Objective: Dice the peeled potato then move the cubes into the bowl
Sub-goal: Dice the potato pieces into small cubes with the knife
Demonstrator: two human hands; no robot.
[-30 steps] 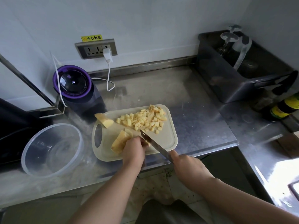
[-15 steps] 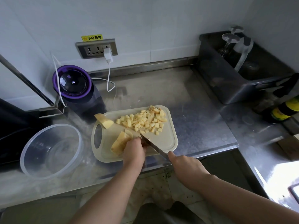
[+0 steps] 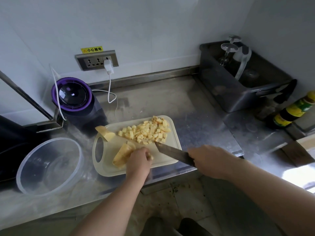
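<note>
The potato piece (image 3: 122,157) being cut lies near the left of the cutting board (image 3: 109,169), its right end under the left hand (image 3: 139,163), whose fingers curl down over it and pin it. A heap of cubes (image 3: 146,131) sits on the far right part of the board, and another uncut wedge (image 3: 105,132) rests at the far left corner. The right hand (image 3: 211,160) is wrapped around the handle of the knife (image 3: 172,153); the blade slants across the board, its tip at the near edge of the cubes. A clear bowl (image 3: 30,160) stands on the steel counter (image 3: 170,103) just left of the board. A purple-rimmed blender (image 3: 73,95) is farther back.
</note>
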